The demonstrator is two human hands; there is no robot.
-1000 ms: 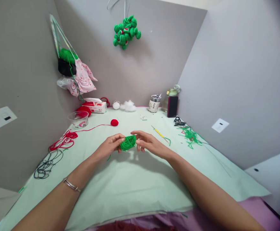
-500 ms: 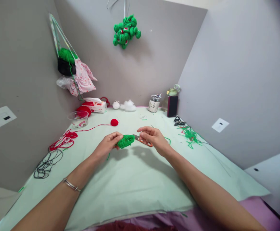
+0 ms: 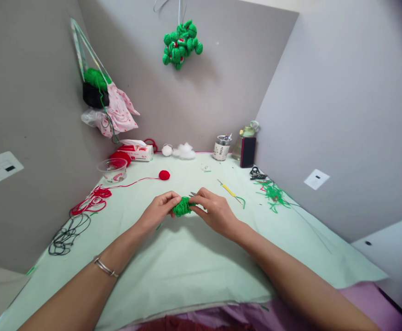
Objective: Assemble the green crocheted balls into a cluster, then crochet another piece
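In the middle of the head view, a small bundle of green yarn is held up over the table between my two hands. My left hand pinches its left end between thumb and fingers. At its right edge, the thumb and fingertips of my right hand close on the yarn. Thin metal scissors blades poke out past my right fingers; the handles are hidden by that hand. Behind my right hand lies a yellow-handled crochet hook, with a green strand by its near end.
A red yarn ball trails a strand leftward to loose red yarn. Black cord lies nearer. Green scraps lie right. Along the back stand a plastic tub, tissue pack, pen jar and phone.
My right hand has moved left and its fingers now pinch the green bundle. The orange scissors handles have gone out of sight behind it. The yellow crochet hook has come into view.
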